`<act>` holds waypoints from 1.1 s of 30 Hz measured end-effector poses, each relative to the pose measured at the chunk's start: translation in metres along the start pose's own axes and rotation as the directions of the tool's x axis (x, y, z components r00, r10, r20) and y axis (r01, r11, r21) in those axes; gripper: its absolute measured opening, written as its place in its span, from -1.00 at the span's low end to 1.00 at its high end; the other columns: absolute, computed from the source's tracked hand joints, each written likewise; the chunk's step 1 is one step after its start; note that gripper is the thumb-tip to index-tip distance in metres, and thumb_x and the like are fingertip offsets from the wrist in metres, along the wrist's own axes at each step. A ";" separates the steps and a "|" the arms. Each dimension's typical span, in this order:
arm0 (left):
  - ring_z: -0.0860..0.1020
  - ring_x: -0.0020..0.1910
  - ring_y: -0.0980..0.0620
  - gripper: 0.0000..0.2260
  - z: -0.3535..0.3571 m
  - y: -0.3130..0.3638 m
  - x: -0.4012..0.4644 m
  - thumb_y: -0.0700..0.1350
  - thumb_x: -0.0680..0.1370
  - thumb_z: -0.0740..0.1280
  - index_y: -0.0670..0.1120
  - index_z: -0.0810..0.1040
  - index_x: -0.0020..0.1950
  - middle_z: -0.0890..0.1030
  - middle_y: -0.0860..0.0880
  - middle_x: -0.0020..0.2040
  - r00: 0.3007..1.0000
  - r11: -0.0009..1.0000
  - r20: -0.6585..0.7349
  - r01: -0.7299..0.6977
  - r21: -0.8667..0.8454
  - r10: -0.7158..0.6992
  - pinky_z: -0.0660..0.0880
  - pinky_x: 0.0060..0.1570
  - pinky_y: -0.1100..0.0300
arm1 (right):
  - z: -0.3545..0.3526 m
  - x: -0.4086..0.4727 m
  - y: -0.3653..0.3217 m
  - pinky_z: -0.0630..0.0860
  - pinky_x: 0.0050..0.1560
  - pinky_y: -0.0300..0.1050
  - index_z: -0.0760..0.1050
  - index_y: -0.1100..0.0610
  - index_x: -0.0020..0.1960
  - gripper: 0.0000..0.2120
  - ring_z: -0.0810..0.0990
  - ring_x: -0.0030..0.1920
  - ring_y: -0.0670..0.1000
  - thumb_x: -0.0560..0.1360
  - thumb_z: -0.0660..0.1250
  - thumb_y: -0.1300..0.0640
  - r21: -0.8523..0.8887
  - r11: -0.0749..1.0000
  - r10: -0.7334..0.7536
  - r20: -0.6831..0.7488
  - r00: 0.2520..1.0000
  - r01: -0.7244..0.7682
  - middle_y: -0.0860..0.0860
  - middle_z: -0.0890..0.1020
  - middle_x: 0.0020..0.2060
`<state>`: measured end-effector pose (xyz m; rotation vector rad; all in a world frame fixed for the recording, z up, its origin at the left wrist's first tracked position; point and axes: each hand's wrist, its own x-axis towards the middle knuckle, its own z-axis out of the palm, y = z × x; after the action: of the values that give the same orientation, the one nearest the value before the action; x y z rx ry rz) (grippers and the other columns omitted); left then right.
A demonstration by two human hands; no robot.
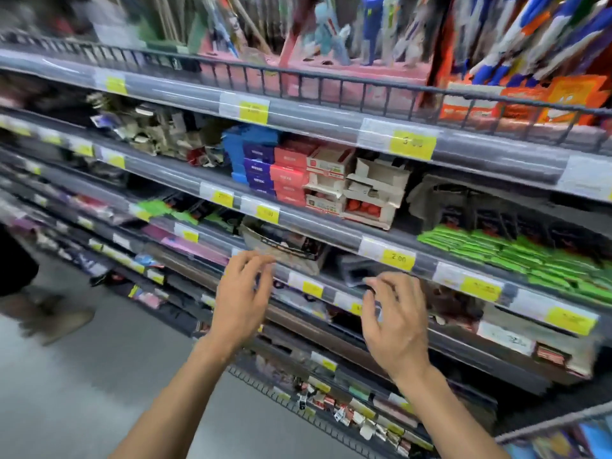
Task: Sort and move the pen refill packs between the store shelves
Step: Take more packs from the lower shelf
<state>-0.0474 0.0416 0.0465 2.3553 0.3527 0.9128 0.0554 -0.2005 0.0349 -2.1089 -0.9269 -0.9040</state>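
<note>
Two bare hands are up at the shelving, and neither one has hold of anything. Flat dark packs (356,274) lie on the shelf just past the right fingertips — too blurred to say for sure they are the pen refill packs, but that is where they sit, on the shelf edged with the yellow "2.00" price tag (398,259). The right hand (394,321) hangs in front of that shelf edge, fingers spread and loosely bent, gripping nothing. The left hand (243,294) is level with it and a little apart, fingers also splayed and relaxed, empty, its tips near a torn brown cardboard box (281,241) on the same shelf.

To the right on that shelf lies a thick row of bright green flat packs (516,256). One shelf up stand stacked small boxes — blue and purple ones (255,160) beside red ones (289,175), then open white cardboard cartons (371,193) with red contents. Top shelf, behind a dark wire rail (331,82), hang blue and white pens (530,38), heavily smeared. At far left, someone's shoe (56,321) rests on the grey floor (99,376).
</note>
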 end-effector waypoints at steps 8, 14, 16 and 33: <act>0.30 0.54 -0.31 -0.54 -0.093 -0.187 0.032 0.05 0.72 0.21 -0.06 0.38 0.61 0.39 -0.30 0.51 0.904 0.919 0.340 0.123 0.374 -0.259 0.32 0.48 -0.12 | 0.206 0.049 -0.162 0.45 0.33 0.14 0.49 0.15 0.40 -0.64 0.50 0.33 0.22 0.65 0.21 0.07 0.071 0.993 0.046 0.509 0.859 -0.095 0.16 0.57 0.30; 0.02 0.67 -0.33 -0.43 -0.127 -0.290 0.084 0.15 0.72 0.13 0.04 0.12 0.70 0.02 -0.33 0.68 0.829 0.846 0.453 0.044 0.532 -0.328 0.14 0.59 -0.23 | 0.324 0.102 -0.212 0.19 0.56 0.16 0.14 0.02 0.64 -0.44 0.09 0.61 0.17 0.69 0.11 -0.12 -0.064 0.976 0.193 0.698 0.689 -0.209 0.14 0.16 0.62; 0.03 0.66 -0.33 -0.42 -0.129 -0.318 0.106 0.13 0.72 0.14 0.03 0.09 0.71 0.03 -0.34 0.67 0.841 0.826 0.446 0.003 0.564 -0.307 0.15 0.58 -0.24 | 0.359 0.118 -0.221 0.24 0.54 0.16 0.15 0.05 0.63 -0.43 0.13 0.59 0.19 0.69 0.14 -0.11 -0.094 0.968 0.231 0.692 0.684 -0.232 0.16 0.20 0.60; -0.03 0.65 -0.40 -0.37 -0.109 -0.462 0.200 -0.01 0.65 0.17 0.08 0.02 0.69 -0.02 -0.38 0.66 0.837 0.856 0.541 -0.217 0.469 -0.083 0.13 0.57 -0.30 | 0.511 0.164 -0.265 0.55 0.14 0.09 0.47 0.00 0.46 -0.59 0.61 0.19 0.28 0.67 0.21 -0.10 -0.422 0.874 0.458 0.544 0.703 -0.243 0.19 0.58 0.31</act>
<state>0.0089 0.5422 -0.0627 3.0075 0.2976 0.1234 0.0935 0.3920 -0.0405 -2.8346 -0.6443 -0.1140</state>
